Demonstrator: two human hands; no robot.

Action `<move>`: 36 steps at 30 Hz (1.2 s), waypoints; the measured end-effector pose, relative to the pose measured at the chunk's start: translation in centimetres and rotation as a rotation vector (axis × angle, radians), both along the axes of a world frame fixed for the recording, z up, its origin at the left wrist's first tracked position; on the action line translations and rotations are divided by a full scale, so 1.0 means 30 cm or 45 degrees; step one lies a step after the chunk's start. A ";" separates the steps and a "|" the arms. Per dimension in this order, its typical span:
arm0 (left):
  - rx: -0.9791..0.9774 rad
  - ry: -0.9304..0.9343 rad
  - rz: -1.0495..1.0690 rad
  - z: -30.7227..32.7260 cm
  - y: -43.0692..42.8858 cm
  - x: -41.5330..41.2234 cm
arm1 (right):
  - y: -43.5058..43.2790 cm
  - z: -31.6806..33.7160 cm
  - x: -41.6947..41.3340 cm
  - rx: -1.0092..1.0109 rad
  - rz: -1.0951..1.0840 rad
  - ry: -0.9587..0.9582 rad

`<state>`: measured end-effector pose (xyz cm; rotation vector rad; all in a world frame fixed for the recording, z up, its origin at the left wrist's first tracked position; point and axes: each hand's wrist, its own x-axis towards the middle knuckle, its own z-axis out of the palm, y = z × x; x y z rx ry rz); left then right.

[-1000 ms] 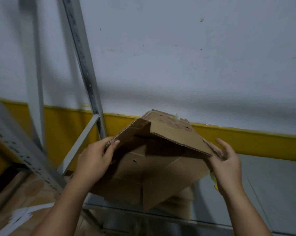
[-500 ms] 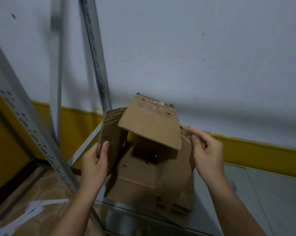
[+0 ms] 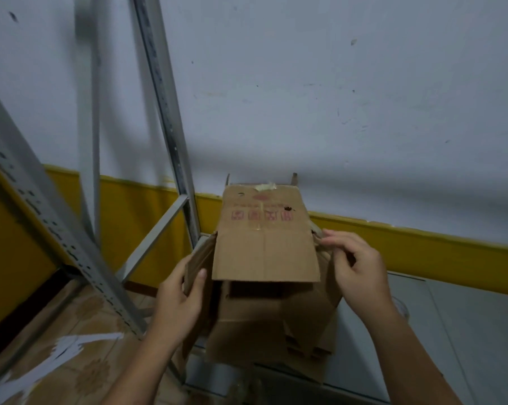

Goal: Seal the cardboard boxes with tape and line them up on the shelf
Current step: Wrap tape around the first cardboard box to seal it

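Box: a cardboard box [image 3: 264,311] is standing on the near left part of the shelf [image 3: 466,331], between the two hands, its top still unsealed.
Top flap: the far flap [image 3: 264,244] is folding over toward the person and is covering most of the opening; a dark gap is showing under its near edge.
Left hand: the left hand [image 3: 179,299] is gripping the left side flap [image 3: 197,267], thumb on its outer face.
Right hand: the right hand [image 3: 355,273] is pinching the box's upper right edge with curled fingers.
Done: judging from this, the flaps are being closed; only an old scrap of tape [image 3: 265,187] is showing on the flap's far edge.
Left: no fresh tape is on the seam, no tape roll is clearly showing, and no row of sealed boxes is in view, so sealing and lining up are still waiting.
Surface: the shelf is running pale grey and flat to the right.
Room: a grey perforated upright [image 3: 168,118] is rising at the left; behind is a white wall [image 3: 334,83] with a yellow band [image 3: 422,244]; patterned floor tiles [image 3: 80,355] are lying at the near left.
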<state>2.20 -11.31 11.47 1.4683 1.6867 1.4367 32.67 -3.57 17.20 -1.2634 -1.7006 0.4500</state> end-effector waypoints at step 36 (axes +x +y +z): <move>-0.731 -0.400 -0.272 -0.341 -0.140 -0.227 | 0.255 0.193 -0.395 0.029 0.167 -1.389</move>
